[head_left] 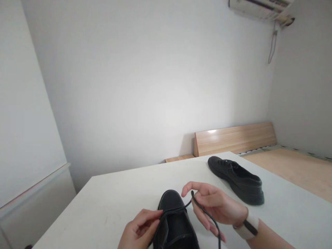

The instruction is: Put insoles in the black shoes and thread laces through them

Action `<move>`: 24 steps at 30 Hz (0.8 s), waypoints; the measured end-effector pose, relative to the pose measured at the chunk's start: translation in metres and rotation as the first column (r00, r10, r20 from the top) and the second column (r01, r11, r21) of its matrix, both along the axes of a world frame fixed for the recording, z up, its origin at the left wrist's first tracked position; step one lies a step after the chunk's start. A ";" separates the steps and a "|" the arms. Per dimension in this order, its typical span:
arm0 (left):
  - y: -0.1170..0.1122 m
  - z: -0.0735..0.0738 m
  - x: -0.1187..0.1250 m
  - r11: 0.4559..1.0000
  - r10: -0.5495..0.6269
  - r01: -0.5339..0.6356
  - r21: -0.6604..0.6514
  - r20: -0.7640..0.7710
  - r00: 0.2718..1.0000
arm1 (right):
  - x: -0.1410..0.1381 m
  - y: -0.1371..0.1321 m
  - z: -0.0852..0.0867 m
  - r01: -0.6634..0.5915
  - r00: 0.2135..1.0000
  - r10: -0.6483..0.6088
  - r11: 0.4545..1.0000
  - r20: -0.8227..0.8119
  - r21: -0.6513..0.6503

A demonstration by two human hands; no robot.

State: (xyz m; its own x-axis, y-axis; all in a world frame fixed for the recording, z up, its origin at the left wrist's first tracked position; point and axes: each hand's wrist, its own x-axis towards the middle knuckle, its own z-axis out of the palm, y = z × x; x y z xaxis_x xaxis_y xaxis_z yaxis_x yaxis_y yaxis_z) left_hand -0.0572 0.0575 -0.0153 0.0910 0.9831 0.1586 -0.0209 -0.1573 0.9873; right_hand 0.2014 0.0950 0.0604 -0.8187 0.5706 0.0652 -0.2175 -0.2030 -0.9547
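A black lace-up shoe (173,221) lies on the white table (109,204) at the bottom centre, toe pointing away from me. My left hand (140,230) pinches the black lace (204,216) at the shoe's left eyelets. My right hand (214,207) is closed on the other end of the lace, which loops up over its fingers and runs down past the palm. A white band with a black strip wraps my right wrist. A second black shoe (237,179) rests on its sole farther right on the table, untouched.
A pale wooden bed frame with headboard (233,138) stands behind the table on the right. A white cabinet (33,200) sits at the left wall. An air conditioner (261,8) hangs at the top right.
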 end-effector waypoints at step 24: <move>-0.008 0.028 0.001 0.999 0.000 -0.003 0.047 0.070 0.998 | -0.026 0.006 -0.038 0.284 0.874 -0.394 0.890 0.286 0.358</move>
State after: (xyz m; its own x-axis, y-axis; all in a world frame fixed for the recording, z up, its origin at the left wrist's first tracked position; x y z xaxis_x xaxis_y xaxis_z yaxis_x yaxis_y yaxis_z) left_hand -0.0563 0.0491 0.0124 0.0766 0.9747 0.2102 -0.0892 -0.2033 0.9751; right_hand 0.1756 0.1008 0.0228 -0.5789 0.8149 0.0280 0.1295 0.1258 -0.9836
